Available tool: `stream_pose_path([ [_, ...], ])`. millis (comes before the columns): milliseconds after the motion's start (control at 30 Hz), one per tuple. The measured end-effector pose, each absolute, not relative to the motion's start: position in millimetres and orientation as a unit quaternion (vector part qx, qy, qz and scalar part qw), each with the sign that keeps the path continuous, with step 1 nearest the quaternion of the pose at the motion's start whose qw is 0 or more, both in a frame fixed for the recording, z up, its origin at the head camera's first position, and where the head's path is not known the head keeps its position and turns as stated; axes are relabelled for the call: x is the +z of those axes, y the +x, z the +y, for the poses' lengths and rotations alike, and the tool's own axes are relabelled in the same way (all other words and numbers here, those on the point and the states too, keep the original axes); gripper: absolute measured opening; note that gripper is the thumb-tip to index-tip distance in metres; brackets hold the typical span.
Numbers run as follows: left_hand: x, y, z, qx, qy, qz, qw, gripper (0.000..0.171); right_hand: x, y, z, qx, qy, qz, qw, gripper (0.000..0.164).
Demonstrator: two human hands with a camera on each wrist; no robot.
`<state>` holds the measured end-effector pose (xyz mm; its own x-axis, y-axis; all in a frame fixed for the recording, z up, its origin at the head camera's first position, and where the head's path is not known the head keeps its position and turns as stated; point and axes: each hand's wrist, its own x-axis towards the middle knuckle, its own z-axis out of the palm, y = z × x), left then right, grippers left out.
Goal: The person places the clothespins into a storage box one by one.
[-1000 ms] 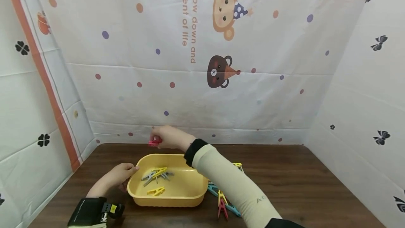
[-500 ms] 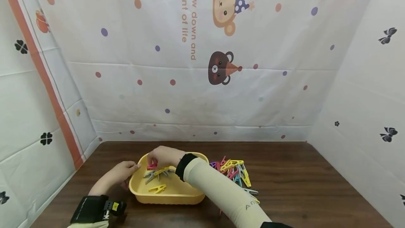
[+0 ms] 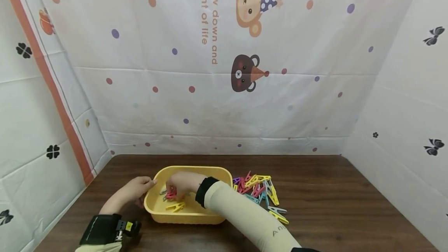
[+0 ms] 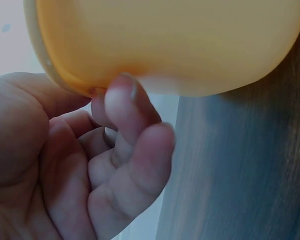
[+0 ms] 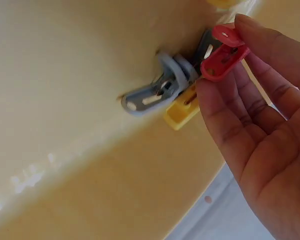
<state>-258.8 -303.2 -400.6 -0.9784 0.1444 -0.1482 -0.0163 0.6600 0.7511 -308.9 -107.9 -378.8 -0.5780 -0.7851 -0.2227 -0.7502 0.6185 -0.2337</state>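
A yellow plastic basin (image 3: 206, 218) stands on the brown table, several clothespins inside it. My left hand (image 3: 134, 191) pinches its left rim; in the left wrist view the thumb lies over the rim and the curled fingers sit against the outer wall (image 4: 165, 40). Inside the basin, my right hand (image 3: 187, 183) holds a red clothespin (image 5: 225, 60) between thumb and fingers. Right below that pin lie grey clothespins (image 5: 150, 97) and a yellow clothespin (image 5: 182, 110). Nearer the basin's front, another yellow clothespin (image 3: 175, 207) rests on the floor of it.
To the right of the basin is a loose pile of red, yellow, blue, grey and purple clothespins (image 3: 257, 188). A printed white cloth (image 3: 297, 119) hangs behind the table (image 3: 322, 197) and along both sides.
My right hand has come down from above the basin's far rim into it, carrying the red clothespin. The left hand keeps its grip on the rim. The head view has shifted slightly.
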Motion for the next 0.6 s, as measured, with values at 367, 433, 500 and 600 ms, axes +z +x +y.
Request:
stream_pose_path([
  [367,-399.9,-259.7,-302.4,0.406,0.028,0.908,0.1,0.037,-377.8,-301.3,-108.0,-0.007,-0.436,0.888,0.145,0.015],
  [433,-399.9,-259.4,-301.9,0.405,0.026,0.908,0.1,0.037,-378.6,-300.7,-107.7,-0.002,-0.436,0.888,0.146,0.016],
  [500,-399.8,-259.1,-301.4,0.406,0.026,0.908,0.101,0.037,-379.5,-300.7,-107.9,0.002,-0.432,0.89,0.148,0.019],
  [600,-400.1,-259.2,-300.8,0.408,0.027,0.907,0.101,0.037,-380.6,-301.2,-108.0,0.007,-0.422,0.894,0.152,0.022],
])
